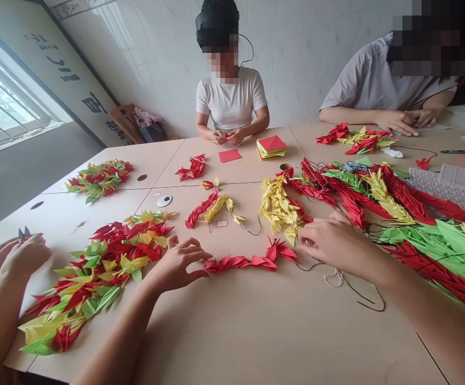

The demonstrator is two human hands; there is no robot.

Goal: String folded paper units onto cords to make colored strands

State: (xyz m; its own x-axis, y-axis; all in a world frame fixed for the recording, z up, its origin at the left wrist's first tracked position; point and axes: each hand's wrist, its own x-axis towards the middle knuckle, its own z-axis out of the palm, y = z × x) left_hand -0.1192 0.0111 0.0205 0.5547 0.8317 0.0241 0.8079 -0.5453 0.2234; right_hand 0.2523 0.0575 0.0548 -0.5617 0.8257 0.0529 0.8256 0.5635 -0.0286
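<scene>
A short strand of folded red paper cranes (242,262) lies across the table in front of me. My left hand (180,263) has its thumb and index finger around the strand's left tip, the other fingers loosely bent. Past the strand's right end, my right hand (336,245) is closed with fingertips together beside a bunch of yellow paper cranes (279,206); what they pinch is hidden. Dark wire (371,306) and a pale string (334,278) trail under my right wrist. Beyond the red strand lies a smaller red and yellow strand (216,207).
Mixed paper cranes (96,267) pile up at left, beside another person's hands (25,254) with pliers (24,233). Long red and green strands (449,256) cover the right side. Opposite, two people work near stacked square paper (271,147). A white roll (164,200) sits mid-table.
</scene>
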